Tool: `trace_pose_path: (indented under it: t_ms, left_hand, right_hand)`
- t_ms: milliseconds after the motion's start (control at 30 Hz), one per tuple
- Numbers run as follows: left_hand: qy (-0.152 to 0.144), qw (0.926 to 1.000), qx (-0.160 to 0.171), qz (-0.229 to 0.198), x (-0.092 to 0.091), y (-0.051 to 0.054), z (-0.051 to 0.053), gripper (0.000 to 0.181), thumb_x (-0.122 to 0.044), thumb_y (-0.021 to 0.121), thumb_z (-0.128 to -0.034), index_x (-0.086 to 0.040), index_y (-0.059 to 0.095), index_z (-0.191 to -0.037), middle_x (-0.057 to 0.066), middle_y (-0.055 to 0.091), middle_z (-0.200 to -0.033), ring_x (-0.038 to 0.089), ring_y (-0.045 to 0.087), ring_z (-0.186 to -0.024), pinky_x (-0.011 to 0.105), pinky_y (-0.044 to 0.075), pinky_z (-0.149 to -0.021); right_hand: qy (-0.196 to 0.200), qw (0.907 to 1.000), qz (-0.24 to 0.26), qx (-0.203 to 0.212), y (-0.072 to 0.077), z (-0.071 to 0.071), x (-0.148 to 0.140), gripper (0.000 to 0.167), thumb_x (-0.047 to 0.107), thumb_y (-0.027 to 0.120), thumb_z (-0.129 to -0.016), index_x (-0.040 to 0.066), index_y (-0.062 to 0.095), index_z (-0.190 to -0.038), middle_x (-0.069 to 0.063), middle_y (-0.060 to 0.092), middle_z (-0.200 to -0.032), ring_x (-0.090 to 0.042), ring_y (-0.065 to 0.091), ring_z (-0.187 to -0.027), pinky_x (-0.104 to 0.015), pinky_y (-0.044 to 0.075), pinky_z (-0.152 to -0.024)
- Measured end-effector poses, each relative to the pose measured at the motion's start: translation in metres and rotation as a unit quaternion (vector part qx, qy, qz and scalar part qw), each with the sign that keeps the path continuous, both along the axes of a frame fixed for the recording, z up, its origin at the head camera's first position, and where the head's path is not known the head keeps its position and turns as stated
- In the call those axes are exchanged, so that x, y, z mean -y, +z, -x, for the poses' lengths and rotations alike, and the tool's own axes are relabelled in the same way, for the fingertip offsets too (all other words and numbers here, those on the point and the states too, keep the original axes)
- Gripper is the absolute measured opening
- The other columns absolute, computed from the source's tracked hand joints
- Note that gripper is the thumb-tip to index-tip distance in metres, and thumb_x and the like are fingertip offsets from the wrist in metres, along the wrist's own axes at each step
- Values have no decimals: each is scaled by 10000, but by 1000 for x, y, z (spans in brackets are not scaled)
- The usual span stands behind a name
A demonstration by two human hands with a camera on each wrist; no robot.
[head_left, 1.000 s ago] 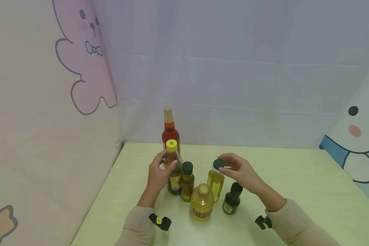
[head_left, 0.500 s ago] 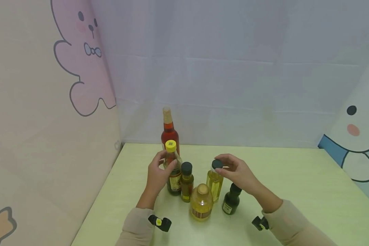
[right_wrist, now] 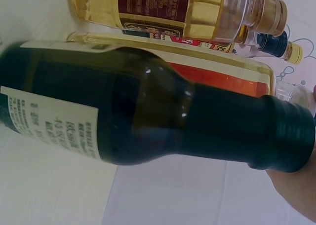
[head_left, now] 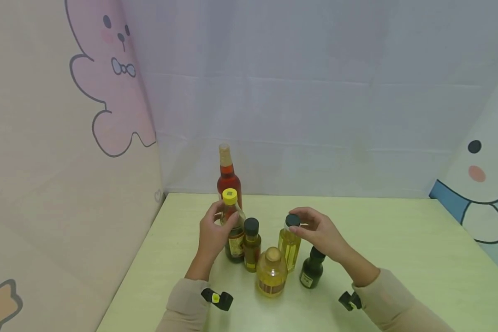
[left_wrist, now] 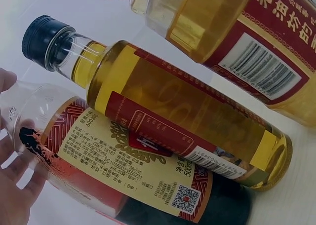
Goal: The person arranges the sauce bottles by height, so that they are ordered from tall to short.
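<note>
Nearest cam: beige sleeves, black wrist device on each. Then squat round btl w/ yellow liquid, tan cap, upright on pale table. Small dark btl, white label, upright to its R, near R wrist. Behind squat btl: clear oil btl, yellow liquid, upright on table; R hand has thumb + fingers clamped on its blk cap. Slim blk-cap btl upright, L of that; L wrist view shows red label w/ barcode. Just beside, further L: yellow-cap btl, dk liquid, cream label w/ QR, upright on table; L hand has thumb + fingers curled round its upper part, below cap. Contact btwn btls: can't tell. Red-liquid btl, pale neck, stands behind yellow-cap btl. Far bkgd: pale curtain; pink cartoon bear on L wall.
</note>
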State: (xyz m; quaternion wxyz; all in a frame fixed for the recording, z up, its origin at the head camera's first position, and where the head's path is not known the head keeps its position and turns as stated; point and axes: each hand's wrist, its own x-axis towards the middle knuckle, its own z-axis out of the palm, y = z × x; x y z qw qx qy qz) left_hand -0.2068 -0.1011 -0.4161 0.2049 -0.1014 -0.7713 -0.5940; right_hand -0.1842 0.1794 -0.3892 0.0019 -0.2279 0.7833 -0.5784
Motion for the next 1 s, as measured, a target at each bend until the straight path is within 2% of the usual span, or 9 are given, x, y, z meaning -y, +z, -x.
trace_pose_path:
  t_ms: [267,500,800,1000]
  left_hand:
    - [112,9994,7,-335,-1,1,2,381,-161,748,-852,-20,635,-1187,123,657,-1092,277,569,-1064,494,434,-904]
    - [240,9980,87,-575,-3,2,2,372,-134,756,-852,-18,647,-1188,124,661,-1098,271,572,-1074,491,427,-931]
    - [334,9961,8,-815,-4,3,5,380,-120,769,-845,-9,652,-1189,139,665,-1093,276,578,-1063,488,426,-929]
    - [451,9951,17,-877,-5,8,8,362,-140,766,-846,-32,663,-1177,101,673,-1074,250,579,-1051,473,427,-927]
  right_hand:
    - [-36,10000,-18,-19,0,-2,1,372,79,680,-918,-24,556,-1253,-153,617,-1137,-333,603,-1070,-335,516,-882]
    - [-35,10000,-10,-52,1,-2,1,373,67,684,-912,-19,558,-1252,-150,618,-1136,-330,598,-1073,-312,510,-881]
    - [-43,9999,-64,-128,-1,-1,1,369,64,683,-913,-10,559,-1253,-137,623,-1126,-318,602,-1069,-308,510,-881]
    - [-36,9998,-90,-160,-1,-1,1,362,70,681,-916,-8,561,-1248,-139,621,-1127,-323,608,-1063,-330,516,-881]
